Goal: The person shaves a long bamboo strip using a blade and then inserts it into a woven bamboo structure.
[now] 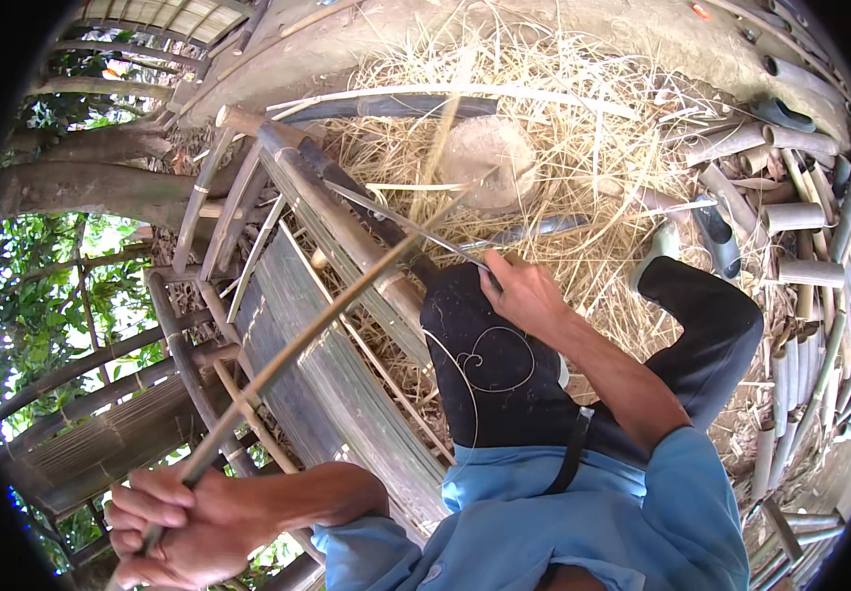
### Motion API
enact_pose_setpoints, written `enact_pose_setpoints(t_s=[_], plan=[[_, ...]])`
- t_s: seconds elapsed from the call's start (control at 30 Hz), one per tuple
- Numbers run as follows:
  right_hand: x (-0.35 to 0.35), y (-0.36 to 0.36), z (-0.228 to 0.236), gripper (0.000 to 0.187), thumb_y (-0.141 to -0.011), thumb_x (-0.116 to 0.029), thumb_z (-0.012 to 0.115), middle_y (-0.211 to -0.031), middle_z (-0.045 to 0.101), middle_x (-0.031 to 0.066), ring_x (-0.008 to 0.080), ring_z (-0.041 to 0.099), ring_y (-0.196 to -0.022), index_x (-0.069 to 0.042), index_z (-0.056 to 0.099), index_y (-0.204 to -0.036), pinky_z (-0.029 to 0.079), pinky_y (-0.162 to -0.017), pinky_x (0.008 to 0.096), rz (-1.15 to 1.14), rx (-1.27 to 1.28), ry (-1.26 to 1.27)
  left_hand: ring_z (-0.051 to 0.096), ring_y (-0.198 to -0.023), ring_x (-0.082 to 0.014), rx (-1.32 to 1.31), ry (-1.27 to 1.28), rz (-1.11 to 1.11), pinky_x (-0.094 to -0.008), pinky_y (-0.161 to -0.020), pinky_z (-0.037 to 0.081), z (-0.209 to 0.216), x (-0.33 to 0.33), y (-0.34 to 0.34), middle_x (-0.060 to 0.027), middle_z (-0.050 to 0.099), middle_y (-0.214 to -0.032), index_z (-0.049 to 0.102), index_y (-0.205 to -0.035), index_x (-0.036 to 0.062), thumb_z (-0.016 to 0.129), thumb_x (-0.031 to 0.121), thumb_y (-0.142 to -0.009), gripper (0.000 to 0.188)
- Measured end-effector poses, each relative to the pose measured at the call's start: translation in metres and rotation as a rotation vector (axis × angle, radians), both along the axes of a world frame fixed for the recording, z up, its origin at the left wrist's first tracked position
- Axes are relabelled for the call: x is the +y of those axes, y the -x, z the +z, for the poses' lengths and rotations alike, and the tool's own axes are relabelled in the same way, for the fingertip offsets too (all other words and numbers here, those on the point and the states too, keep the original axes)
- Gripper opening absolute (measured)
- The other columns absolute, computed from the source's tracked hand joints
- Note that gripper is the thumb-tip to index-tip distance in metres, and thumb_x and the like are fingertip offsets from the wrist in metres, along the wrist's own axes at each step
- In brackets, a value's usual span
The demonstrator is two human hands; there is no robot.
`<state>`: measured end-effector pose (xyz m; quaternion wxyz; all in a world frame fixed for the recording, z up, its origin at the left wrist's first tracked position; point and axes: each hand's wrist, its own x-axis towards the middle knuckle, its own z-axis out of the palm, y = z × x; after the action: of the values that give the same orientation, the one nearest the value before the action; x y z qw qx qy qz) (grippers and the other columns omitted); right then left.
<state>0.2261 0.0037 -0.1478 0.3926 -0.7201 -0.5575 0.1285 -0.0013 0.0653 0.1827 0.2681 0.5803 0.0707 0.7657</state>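
Observation:
My left hand [174,532], at the lower left, is closed round a long thin bamboo strip [297,340]. The strip slants up and to the right across the bench, its far end over the round wooden block. My right hand [526,295] rests above my dark-trousered thigh, fingers wrapped round a knife whose handle is mostly hidden in the grip. The knife's narrow blade [386,210] points to the upper left and crosses the strip; whether they touch, I cannot tell. A thin curled shaving [504,362] lies on my thigh.
Straw-like bamboo shavings [583,108] cover the ground round the wooden block [485,163]. A bamboo bench [317,345] runs along my left side. Cut bamboo tubes [795,217] pile up at the right, near a dark shoe [717,241]. A bamboo railing [81,384] stands beyond the bench.

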Motion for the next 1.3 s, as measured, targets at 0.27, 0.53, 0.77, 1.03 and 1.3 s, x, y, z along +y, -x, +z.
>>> enact_pose_setpoints(t_s=[0.27, 0.53, 0.77, 1.03, 1.3], plan=[[-0.026, -0.077, -0.115, 0.023, -0.094, -0.019, 0.059, -0.078, 0.067, 0.0220, 0.0435, 0.065, -0.060, -0.005, 0.049, -0.109, 0.053, -0.049, 0.0471, -0.199, -0.011, 0.410, 0.030, -0.055, -0.0134, -0.106, 0.281, 0.147, -0.0277, -0.047, 0.028, -0.082, 0.043, -0.048, 0.0021, 0.029, -0.063, 0.037, -0.072, 0.0154, 0.032, 0.055, -0.106, 0.052], [-0.049, -0.063, -0.064, 0.027, -0.093, -0.023, 0.061, -0.069, 0.065, 0.0265, 0.0456, 0.066, -0.062, -0.003, 0.051, -0.110, 0.055, -0.060, 0.0557, -0.153, 0.118, 0.412, 0.014, -0.050, -0.0093, -0.051, 0.242, 0.254, -0.0268, -0.040, 0.014, -0.065, 0.035, -0.043, 0.0041, 0.019, -0.060, 0.025, -0.068, 0.0161, 0.030, 0.046, -0.110, 0.052], [-0.029, -0.051, -0.080, 0.028, -0.096, -0.026, 0.059, -0.076, 0.067, 0.0243, 0.0447, 0.068, -0.066, -0.007, 0.051, -0.113, 0.056, -0.058, 0.0543, -0.063, 0.105, 0.463, 0.011, -0.051, -0.0102, 0.044, 0.209, -0.260, -0.0275, -0.041, 0.012, -0.079, 0.050, -0.028, 0.0051, 0.016, -0.060, 0.025, -0.066, 0.0173, 0.031, 0.047, -0.109, 0.053], [-0.001, -0.062, -0.075, 0.024, -0.098, -0.024, 0.056, -0.074, 0.065, 0.0236, 0.0425, 0.068, -0.063, -0.005, 0.050, -0.112, 0.057, -0.055, 0.0513, -0.035, 0.090, 0.373, 0.015, -0.054, -0.0111, 0.091, 0.191, -0.457, -0.0290, -0.046, 0.016, -0.061, 0.063, -0.023, 0.0032, 0.019, -0.061, 0.031, -0.066, 0.0157, 0.040, 0.047, -0.106, 0.052], [0.039, -0.020, -0.007, 0.018, -0.091, -0.018, 0.069, -0.067, 0.055, 0.0098, 0.0180, 0.054, -0.044, -0.007, 0.055, -0.086, 0.044, -0.034, 0.0323, 0.237, 0.087, -0.184, 0.012, -0.056, -0.0114, 0.123, 0.209, -0.357, -0.0297, -0.048, 0.014, -0.065, 0.074, -0.017, 0.0034, 0.017, -0.063, 0.028, -0.065, 0.0165, 0.039, 0.036, -0.108, 0.048]])
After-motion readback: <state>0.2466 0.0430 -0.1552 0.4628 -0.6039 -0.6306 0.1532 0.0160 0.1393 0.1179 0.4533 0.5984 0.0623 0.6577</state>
